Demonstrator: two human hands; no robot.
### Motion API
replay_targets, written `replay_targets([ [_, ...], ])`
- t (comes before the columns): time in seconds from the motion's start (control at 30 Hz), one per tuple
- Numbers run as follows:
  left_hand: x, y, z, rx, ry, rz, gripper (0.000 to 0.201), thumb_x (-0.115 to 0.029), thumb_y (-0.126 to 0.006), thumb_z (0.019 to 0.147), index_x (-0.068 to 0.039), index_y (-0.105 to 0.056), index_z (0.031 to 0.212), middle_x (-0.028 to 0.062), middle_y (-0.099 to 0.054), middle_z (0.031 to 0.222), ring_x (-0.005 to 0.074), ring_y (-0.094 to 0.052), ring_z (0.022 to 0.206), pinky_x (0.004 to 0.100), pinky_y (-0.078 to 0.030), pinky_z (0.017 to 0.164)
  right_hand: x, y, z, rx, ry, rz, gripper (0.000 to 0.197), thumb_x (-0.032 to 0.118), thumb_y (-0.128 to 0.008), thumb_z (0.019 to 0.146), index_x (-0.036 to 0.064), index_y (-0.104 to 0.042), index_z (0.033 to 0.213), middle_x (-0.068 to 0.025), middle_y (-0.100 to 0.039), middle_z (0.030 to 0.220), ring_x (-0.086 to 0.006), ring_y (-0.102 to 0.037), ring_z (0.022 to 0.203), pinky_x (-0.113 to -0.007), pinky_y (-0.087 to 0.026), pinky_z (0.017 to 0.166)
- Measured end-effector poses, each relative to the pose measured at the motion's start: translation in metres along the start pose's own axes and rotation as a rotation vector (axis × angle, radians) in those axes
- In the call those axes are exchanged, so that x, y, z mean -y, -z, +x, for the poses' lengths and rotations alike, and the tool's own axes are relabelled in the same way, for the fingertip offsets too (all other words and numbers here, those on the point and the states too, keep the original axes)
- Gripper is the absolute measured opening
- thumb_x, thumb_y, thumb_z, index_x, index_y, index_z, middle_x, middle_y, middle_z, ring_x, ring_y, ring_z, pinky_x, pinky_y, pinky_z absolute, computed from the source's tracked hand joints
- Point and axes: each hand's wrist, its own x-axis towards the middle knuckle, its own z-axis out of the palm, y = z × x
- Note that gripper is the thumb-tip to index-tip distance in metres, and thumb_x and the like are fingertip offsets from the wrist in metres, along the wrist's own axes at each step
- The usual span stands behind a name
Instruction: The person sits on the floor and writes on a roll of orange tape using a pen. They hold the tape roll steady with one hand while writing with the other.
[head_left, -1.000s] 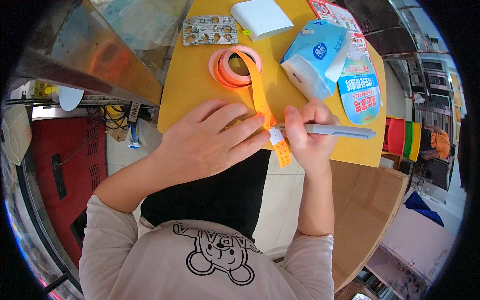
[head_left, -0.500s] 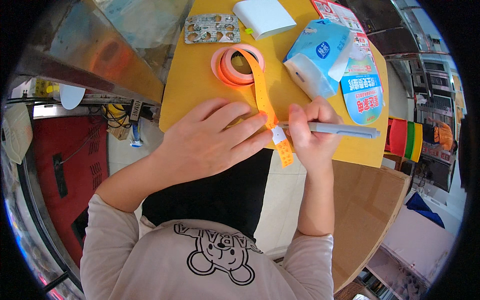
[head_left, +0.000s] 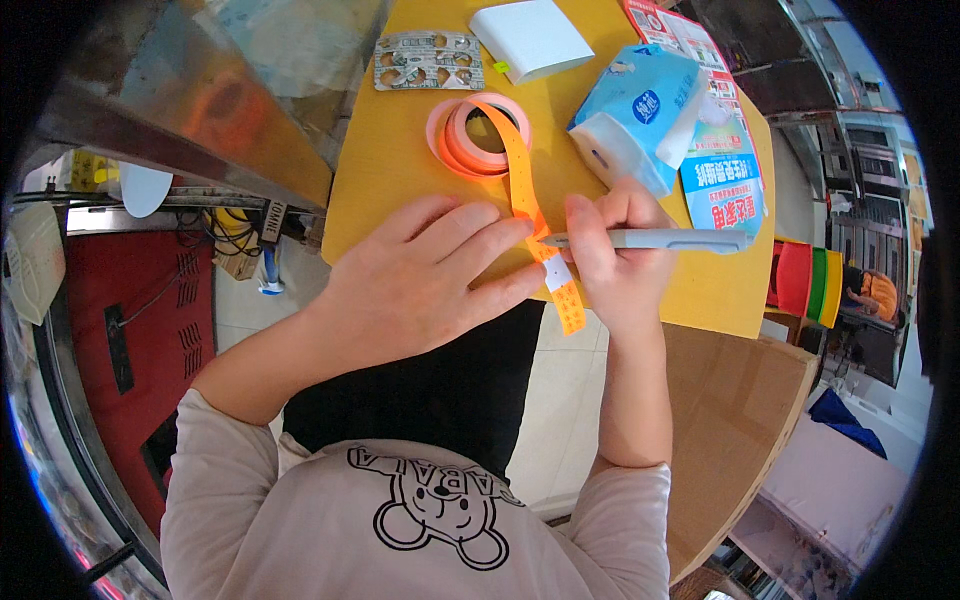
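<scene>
A roll of orange labels [head_left: 446, 140] lies on the yellow tabletop [head_left: 390, 180], with its strip [head_left: 523, 178] drawn out toward me. The strip's end, past a small white patch, hangs over the near edge. My left hand [head_left: 415, 275] lies with fingers stretched out and apart, fingertips resting at the strip's left side. In my right hand [head_left: 630, 280] is a pale grey-blue pen [head_left: 690, 240], pinched between thumb and fingers. Its tip meets the strip just above the white patch, close to my left fingertips.
A blue tissue pack [head_left: 640, 115] sits beyond my right hand, next to a printed flyer [head_left: 722, 170]. Farther back are a blister pack [head_left: 428, 62] and a white box [head_left: 530, 40]. A cardboard box [head_left: 735, 420] stands below the table at right; a person [head_left: 872, 292] is in the far right background.
My right hand has shifted slightly left and away from me, bringing the pen tip farther up the strip. The pen lies nearly level now. My left hand has hardly moved.
</scene>
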Motion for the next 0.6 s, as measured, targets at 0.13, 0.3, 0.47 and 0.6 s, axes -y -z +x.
replay_targets([
  [0.13, -0.0007, -0.0001, 0.0001, -0.009, 0.007, -0.007, 0.038, -0.022, -0.062, 0.076, -0.024, -0.066, 0.114, 0.0028, -0.058, 0.115, 0.0193, -0.058, 0.103, 0.0318, -0.047, 0.085, -0.0003, -0.001, -0.0011, -0.008, 0.036, -0.041, 0.034, 0.006, -0.072, 0.079, 0.0066, -0.043, 0.061, -0.002, -0.046, 0.054, -0.01, -0.041, 0.047, -0.027, -0.032, 0.045],
  [0.3, -0.0008, 0.0016, -0.0001, 0.013, 0.001, -0.016, 0.038, -0.021, -0.061, 0.076, -0.023, -0.066, 0.114, 0.0032, -0.058, 0.115, 0.0197, -0.058, 0.103, 0.0322, -0.047, 0.086, 0.0004, -0.0009, -0.0005, -0.015, 0.108, -0.11, 0.034, 0.004, -0.072, 0.078, 0.0061, -0.042, 0.061, -0.0026, -0.045, 0.053, -0.0109, -0.041, 0.046, -0.027, -0.032, 0.044],
  [0.47, -0.0005, 0.0004, -0.0008, 0.006, 0.0, -0.01, 0.038, -0.022, -0.061, 0.076, -0.023, -0.066, 0.114, 0.0031, -0.058, 0.116, 0.0195, -0.057, 0.103, 0.0322, -0.047, 0.086, 0.0009, -0.0009, -0.0005, -0.007, 0.111, -0.1, 0.034, 0.003, -0.072, 0.077, 0.0064, -0.042, 0.061, -0.0025, -0.044, 0.052, -0.0111, -0.04, 0.045, -0.027, -0.031, 0.043],
  [0.6, -0.0002, 0.0006, -0.0008, 0.011, 0.001, -0.009, 0.038, -0.022, -0.061, 0.076, -0.024, -0.066, 0.114, 0.0026, -0.058, 0.116, 0.0193, -0.057, 0.104, 0.0319, -0.047, 0.086, 0.0006, -0.0007, -0.0013, -0.015, 0.079, -0.079, 0.034, 0.003, -0.071, 0.077, 0.0067, -0.042, 0.06, -0.0025, -0.045, 0.052, -0.0109, -0.04, 0.044, -0.027, -0.031, 0.043],
])
